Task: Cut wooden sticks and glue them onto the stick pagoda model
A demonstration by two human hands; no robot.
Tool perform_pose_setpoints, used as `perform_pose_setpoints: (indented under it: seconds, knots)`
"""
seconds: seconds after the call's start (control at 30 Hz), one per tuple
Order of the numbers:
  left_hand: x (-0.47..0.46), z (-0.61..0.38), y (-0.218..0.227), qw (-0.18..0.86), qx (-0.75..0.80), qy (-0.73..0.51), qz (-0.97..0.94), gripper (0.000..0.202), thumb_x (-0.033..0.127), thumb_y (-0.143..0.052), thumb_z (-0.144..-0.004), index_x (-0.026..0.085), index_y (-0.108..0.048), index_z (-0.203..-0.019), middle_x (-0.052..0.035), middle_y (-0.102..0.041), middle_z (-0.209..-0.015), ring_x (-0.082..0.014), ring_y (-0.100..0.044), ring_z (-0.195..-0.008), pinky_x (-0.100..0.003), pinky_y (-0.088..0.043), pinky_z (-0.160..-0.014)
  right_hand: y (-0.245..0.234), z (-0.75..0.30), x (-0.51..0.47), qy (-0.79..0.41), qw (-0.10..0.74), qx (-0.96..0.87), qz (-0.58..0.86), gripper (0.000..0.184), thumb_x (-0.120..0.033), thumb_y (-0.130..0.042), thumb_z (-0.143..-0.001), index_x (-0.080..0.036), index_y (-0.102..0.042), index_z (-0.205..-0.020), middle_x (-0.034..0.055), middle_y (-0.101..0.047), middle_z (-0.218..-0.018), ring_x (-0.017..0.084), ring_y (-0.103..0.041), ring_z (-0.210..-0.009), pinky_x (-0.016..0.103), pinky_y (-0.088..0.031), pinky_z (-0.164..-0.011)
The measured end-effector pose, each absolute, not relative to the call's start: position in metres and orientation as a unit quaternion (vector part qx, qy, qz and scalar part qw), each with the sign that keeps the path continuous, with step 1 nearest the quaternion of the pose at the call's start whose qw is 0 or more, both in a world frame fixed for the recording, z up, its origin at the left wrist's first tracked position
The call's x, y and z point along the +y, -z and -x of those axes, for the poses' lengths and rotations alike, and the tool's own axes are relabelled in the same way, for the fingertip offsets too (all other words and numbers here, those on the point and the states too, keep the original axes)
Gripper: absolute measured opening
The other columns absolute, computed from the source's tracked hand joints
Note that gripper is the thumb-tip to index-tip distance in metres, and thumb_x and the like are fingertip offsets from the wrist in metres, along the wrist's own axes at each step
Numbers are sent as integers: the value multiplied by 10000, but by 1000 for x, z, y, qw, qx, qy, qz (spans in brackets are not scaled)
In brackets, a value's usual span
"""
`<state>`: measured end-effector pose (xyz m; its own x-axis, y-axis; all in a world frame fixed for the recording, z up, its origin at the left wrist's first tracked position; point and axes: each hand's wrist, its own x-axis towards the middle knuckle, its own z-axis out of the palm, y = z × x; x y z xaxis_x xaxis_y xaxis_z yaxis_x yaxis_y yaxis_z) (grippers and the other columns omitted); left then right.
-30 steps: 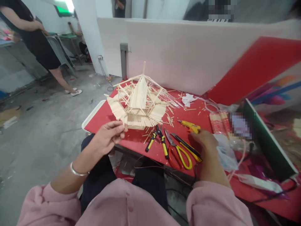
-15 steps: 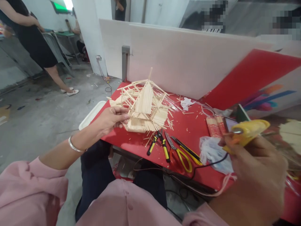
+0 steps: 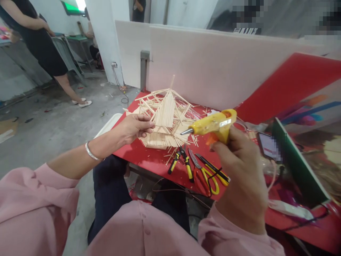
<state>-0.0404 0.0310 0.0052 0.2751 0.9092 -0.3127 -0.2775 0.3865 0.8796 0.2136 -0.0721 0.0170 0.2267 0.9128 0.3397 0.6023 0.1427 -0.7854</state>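
Observation:
My right hand (image 3: 239, 170) is wrapped round a yellow hot glue gun (image 3: 213, 123) with an orange trigger, its metal nozzle pointing left. A model house of thin wooden sticks (image 3: 165, 110), with a pointed roof of slats, stands on the red table (image 3: 149, 163). The nozzle hangs near the model's right side; whether it touches cannot be told. At the roof's front left edge, my left hand (image 3: 137, 127) has thumb and fingers pinched together. What lies between those fingertips is too small to make out.
Yellow-and-black pliers (image 3: 181, 163), scissors (image 3: 204, 177) and a utility knife (image 3: 213, 169) lie at the table's front edge. A phone (image 3: 269, 145) and a green board (image 3: 301, 167) are at the right. White panels (image 3: 199, 64) stand behind. A person (image 3: 45, 46) stands at left.
My right hand has swung the glue gun leftward, from the table's right side to beside the stick model, and its nozzle now points left. My left hand stays at the model's left edge.

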Motion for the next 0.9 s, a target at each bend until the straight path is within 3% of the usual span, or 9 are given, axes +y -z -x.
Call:
perform_pose_setpoints:
  seconds: [0.17,0.57,0.77,0.9]
  knots:
    - [29,40,-6,684,453,-420,-388,235,-14,-784,-678,128,-609,-745,-48,-674,-623,-126,-628,-465,-174,-408,-381,-21,-207,-67,-157,438,-655,595,130,-318,-577,-790,-210,-506,-809,-52,-410,-696,100,-374,-617,273,-298,-550]
    - [26,40,-12,624,499,-386,-462,213,70,-803,-716,143,-629,-814,10,-673,-637,-83,-636,-501,-160,-405,-409,-24,-197,-55,-27,379,-709,594,225,-366,-579,-796,-239,-402,-742,-29,-437,-691,130,-404,-619,307,-328,-583]
    - [28,42,-10,621,485,-374,-489,164,53,-757,-744,139,-644,-827,-4,-699,-682,-80,-633,-497,-165,-409,-412,-21,-182,-46,190,340,-651,652,456,-594,-642,-776,-197,-547,-980,67,-549,-878,211,-515,-782,304,-316,-580]
    - [29,41,-12,615,497,-362,-495,155,69,-755,-756,140,-653,-849,-12,-717,-721,-77,-637,-506,-160,-395,-409,-18,-175,-38,264,307,-642,651,543,-593,-600,-817,-163,-550,-1145,98,-588,-936,234,-551,-810,299,-301,-563]
